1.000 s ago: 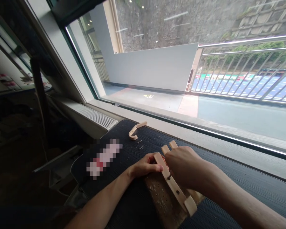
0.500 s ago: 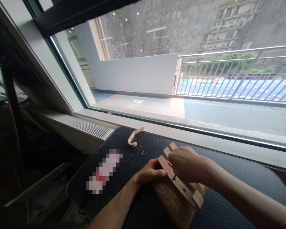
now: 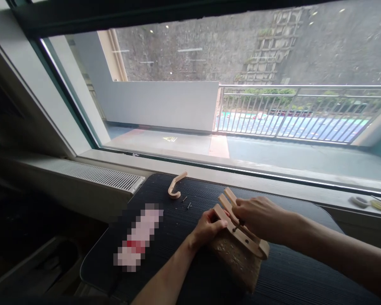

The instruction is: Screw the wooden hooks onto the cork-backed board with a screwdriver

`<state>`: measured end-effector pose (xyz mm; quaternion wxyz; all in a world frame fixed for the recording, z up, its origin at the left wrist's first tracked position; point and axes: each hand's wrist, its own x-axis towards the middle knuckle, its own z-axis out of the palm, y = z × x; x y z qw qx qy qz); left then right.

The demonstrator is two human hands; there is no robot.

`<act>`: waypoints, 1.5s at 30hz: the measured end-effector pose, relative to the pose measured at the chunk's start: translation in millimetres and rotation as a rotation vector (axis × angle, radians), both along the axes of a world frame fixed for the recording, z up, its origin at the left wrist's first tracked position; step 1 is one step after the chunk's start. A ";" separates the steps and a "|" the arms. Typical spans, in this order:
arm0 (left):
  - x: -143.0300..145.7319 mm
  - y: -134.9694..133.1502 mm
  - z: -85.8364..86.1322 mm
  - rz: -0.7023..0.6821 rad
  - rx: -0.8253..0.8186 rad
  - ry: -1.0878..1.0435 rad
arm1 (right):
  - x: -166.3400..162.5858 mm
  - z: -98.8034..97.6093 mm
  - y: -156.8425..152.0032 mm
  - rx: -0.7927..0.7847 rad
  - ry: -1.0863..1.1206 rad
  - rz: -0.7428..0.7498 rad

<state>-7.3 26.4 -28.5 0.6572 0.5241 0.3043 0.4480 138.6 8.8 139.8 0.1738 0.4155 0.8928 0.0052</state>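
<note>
A: Where is the wooden hook (image 3: 241,236) that the person is handling?
B: Along the top of a rough wooden block (image 3: 238,259) on the black table (image 3: 168,262), its curved end pointing toward the near right.

A: And the left hand (image 3: 209,225)?
B: Its grip is closed on the straight end of that hook, thumb on the upper face, fingers mostly hidden behind.

A: What about the right hand (image 3: 263,218)?
B: Fingers curled in, just beyond the hook. I can't tell what its grip has hold of; the fingers hide it.

A: Is anything sticking out of the hook?
B: A screw (image 3: 235,228), upright near the middle, close to the right fingers. Nearer the curved end is an open hole (image 3: 247,242).

A: And those two pale ends past the left hand?
B: Wooden strips (image 3: 227,196), side by side, running under the right hand.

A: What else lies on the table?
B: Another wooden hook (image 3: 175,187) by the window edge, two loose screws (image 3: 186,203) just beside it, and a pixelated pink-and-red item (image 3: 139,237) on the left.
</note>
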 end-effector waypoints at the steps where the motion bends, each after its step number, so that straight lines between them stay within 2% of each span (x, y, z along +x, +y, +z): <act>1: 0.5 -0.4 0.5 0.004 0.005 -0.005 | -3.8 0.4 -1.7 0.022 -0.031 0.080; 4: 2.3 -1.3 1.0 0.017 0.013 -0.023 | -9.9 -3.8 -4.1 0.099 -0.072 0.248; 7: 4.2 -1.5 0.1 0.041 0.022 -0.023 | -12.3 -8.3 -4.2 0.102 -0.075 0.265; 9: 5.0 -1.5 -0.9 0.061 0.023 -0.013 | -13.7 -8.0 -4.0 0.059 -0.098 0.185; 14: 6.3 -2.3 -0.7 0.075 0.017 0.012 | -14.0 -2.9 -2.4 0.011 -0.092 -0.121; 17: 7.6 -3.4 1.2 0.082 0.010 0.012 | -14.3 -0.9 -1.2 0.016 -0.077 -0.168; 21: 8.2 -4.3 2.8 0.084 0.010 -0.002 | -17.5 1.0 -1.4 -0.006 -0.064 -0.093; 27: 7.2 -3.5 1.1 0.085 0.024 -0.004 | -16.4 -9.1 -3.1 0.108 -0.098 0.300; 29: 7.4 -3.1 0.0 0.092 0.028 0.001 | -16.9 -12.8 -4.3 0.122 -0.118 0.357; 33: 8.0 -2.0 -3.0 0.104 0.037 0.014 | -20.7 -11.7 -5.5 0.098 -0.138 0.256; 39: 7.1 -0.5 -6.1 0.088 0.048 0.040 | -12.9 -4.5 3.8 -0.005 -0.040 -0.107; 42: 5.7 -0.9 -5.1 0.075 0.062 0.048 | -7.9 -0.6 5.0 0.001 0.000 -0.152; 45: 4.2 -1.9 -3.0 0.055 0.077 0.058 | -8.3 4.1 1.4 -0.013 -0.015 -0.077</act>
